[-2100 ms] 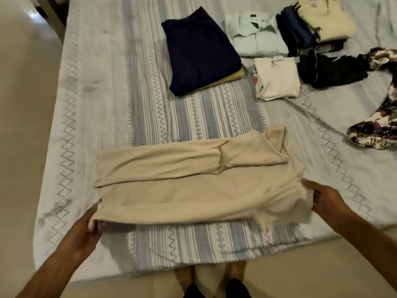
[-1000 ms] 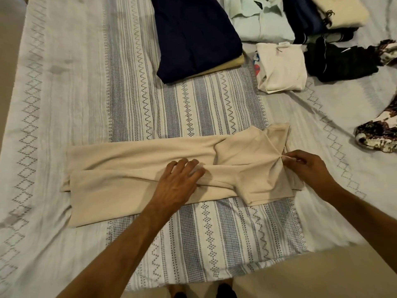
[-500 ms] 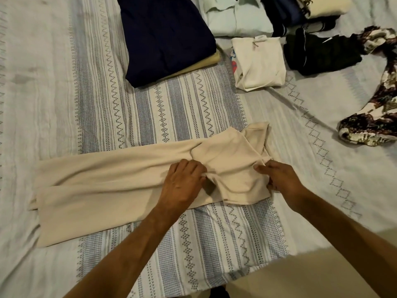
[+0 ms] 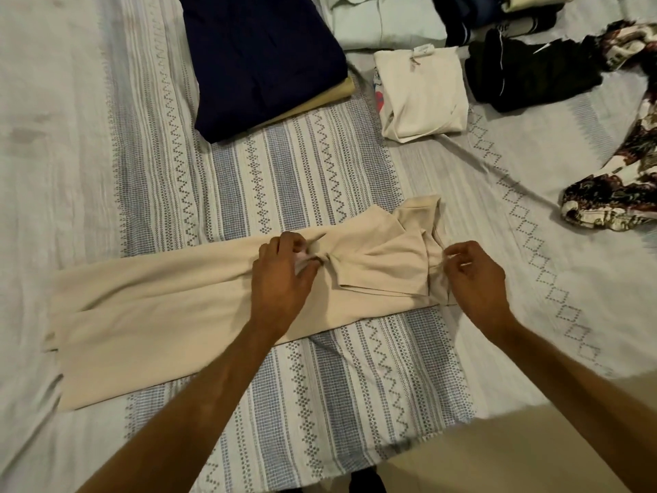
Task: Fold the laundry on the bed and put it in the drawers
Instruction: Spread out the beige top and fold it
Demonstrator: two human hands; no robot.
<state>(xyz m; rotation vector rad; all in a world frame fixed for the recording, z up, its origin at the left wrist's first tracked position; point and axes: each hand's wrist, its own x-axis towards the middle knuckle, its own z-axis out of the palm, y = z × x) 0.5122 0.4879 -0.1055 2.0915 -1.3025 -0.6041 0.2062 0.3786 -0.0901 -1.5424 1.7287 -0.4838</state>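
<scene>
A long beige garment (image 4: pixel 160 314) lies folded lengthwise across the striped bedsheet (image 4: pixel 284 172), its sleeve and collar end bunched at the right. My left hand (image 4: pixel 281 275) sits on the middle of it and pinches a gathered fold of the cloth. My right hand (image 4: pixel 473 275) is at the garment's right edge, fingers curled, pinching a thin bit of fabric there. No drawers are in view.
Folded piles lie at the far side: a navy garment (image 4: pixel 263 58) over a tan one, a pale green shirt (image 4: pixel 384 19), a cream top (image 4: pixel 423 94), dark clothes (image 4: pixel 526 76). An unfolded floral garment (image 4: pixel 625 165) trails at the right. The bed's near edge meets the floor (image 4: pixel 497 453).
The garment was folded over lengthwise, then both hands moved from its ends to the sleeve end. Since half a second ago the left hand has gathered a fold and the right has shifted slightly outward.
</scene>
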